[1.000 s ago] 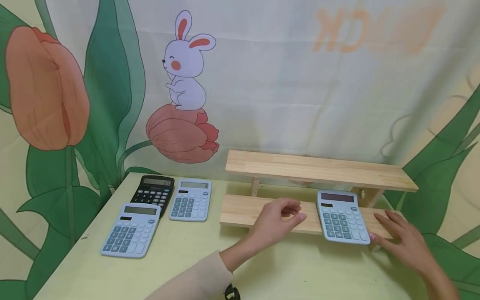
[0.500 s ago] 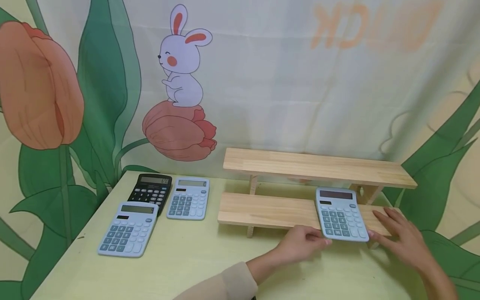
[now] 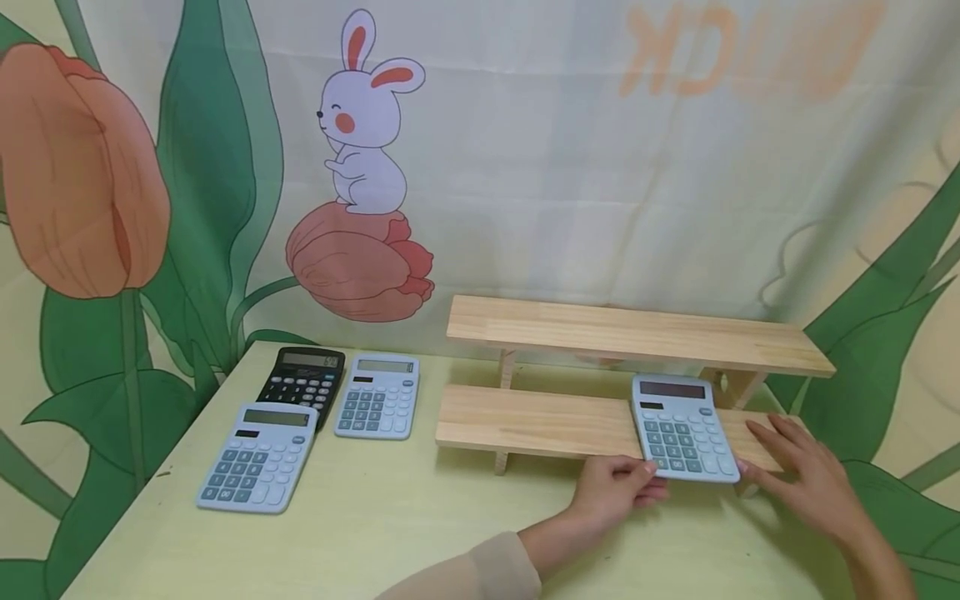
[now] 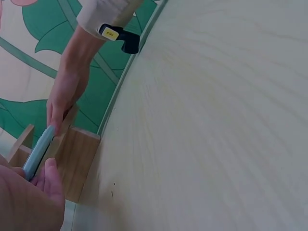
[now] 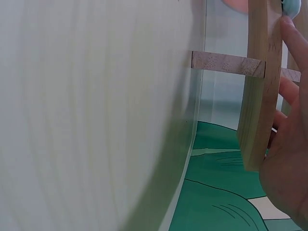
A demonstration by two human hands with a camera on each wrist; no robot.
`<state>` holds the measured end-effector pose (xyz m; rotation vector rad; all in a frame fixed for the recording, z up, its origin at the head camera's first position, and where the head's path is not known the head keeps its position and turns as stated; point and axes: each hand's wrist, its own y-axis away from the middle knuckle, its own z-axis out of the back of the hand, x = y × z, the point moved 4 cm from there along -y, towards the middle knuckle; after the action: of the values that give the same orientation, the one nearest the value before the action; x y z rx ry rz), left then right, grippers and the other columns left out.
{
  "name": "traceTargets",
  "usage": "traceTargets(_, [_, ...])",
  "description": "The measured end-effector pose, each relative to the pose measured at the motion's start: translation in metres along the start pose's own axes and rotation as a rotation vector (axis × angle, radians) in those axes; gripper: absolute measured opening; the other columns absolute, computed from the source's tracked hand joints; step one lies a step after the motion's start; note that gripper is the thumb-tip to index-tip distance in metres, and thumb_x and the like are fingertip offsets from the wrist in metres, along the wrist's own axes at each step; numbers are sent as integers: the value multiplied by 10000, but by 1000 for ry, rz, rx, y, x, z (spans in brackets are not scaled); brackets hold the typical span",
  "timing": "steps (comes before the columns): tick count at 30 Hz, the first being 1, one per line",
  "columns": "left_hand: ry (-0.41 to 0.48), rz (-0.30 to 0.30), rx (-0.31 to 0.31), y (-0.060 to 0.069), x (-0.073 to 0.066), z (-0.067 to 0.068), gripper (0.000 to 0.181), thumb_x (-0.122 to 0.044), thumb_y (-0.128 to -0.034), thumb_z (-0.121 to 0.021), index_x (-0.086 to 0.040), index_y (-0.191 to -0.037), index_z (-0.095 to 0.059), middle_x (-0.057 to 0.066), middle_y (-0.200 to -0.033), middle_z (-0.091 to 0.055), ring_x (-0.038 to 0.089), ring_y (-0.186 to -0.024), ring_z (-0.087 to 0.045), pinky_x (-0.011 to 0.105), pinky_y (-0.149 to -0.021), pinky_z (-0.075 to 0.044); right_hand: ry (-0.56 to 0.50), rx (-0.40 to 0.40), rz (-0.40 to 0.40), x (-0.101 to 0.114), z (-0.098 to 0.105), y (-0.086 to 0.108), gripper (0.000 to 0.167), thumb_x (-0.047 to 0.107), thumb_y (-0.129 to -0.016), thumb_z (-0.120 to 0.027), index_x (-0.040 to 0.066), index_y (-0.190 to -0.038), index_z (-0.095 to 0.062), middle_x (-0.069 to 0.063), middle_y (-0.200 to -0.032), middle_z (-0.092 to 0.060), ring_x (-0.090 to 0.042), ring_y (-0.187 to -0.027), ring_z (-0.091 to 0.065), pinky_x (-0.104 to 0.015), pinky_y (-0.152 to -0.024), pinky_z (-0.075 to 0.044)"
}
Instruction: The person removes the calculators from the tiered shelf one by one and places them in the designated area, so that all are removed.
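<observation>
A light-blue calculator (image 3: 684,433) leans on the lower shelf (image 3: 540,419) of a two-tier wooden stand, its bottom end past the front edge. My left hand (image 3: 609,493) pinches its lower left corner, thumb on the face and fingers beneath. In the left wrist view the calculator (image 4: 39,151) appears edge-on between thumb and fingers. My right hand (image 3: 813,483) rests on the shelf's right end with fingers extended, its thumb touching the calculator's lower right corner. From the right wrist, that hand (image 5: 291,130) lies along the shelf board (image 5: 262,106).
On the table's left are a black calculator (image 3: 311,375), a light-blue calculator (image 3: 258,458) overlapping it, and another light-blue one (image 3: 377,397) beside them. The upper shelf (image 3: 637,332) stands behind the lower one, before a printed curtain (image 3: 540,167).
My left hand has moved right and down from above the lower shelf to the calculator's lower left corner and now pinches it. The right hand and the calculator stay nearly in place.
</observation>
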<state>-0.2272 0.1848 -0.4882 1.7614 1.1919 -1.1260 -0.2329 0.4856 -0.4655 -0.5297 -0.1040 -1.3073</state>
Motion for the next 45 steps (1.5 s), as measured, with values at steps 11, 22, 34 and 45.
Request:
traceTargets(11, [-74, 12, 138, 12, -3, 25, 180, -80, -1063, -641, 58, -1125, -738, 195, -998, -786, 330, -964, -787, 344, -844, -644, -3, 16, -25, 0, -1, 0, 764, 391, -995, -729, 53, -1610, -426, -342, -1683, -216, -612, -1535, -120, -850, -1143, -7])
traceTargets(22, [-169, 35, 219, 30, -7, 33, 122, -51, -1054, -639, 53, -1058, -703, 179, -923, -785, 364, -945, -782, 410, -873, -641, -10, 24, -26, -2, 3, 2, 771, 381, -1000, -723, 54, -1621, -405, -346, -1685, -201, -626, -1533, -90, -832, -1158, 35])
traceTargets(34, [-99, 57, 117, 14, -2, 26, 194, -118, -1057, -667, 35, -1172, -693, 91, -985, -779, 257, -978, -774, 426, -890, -635, -19, 32, -36, 2, 2, 2, 770, 386, -1005, -715, 41, -1619, -404, -359, -1673, -219, -596, -1554, -59, -847, -1145, 27])
traceTargets(45, [-25, 60, -39, 10, -2, 18, 139, -127, -999, -753, -28, -1097, -754, 72, -932, -793, 215, -882, -780, 334, -751, -651, -22, 34, -36, 2, 0, 1, 771, 385, -1006, -717, 53, -1625, -399, -347, -1682, -210, -608, -1546, -73, -847, -1144, 30])
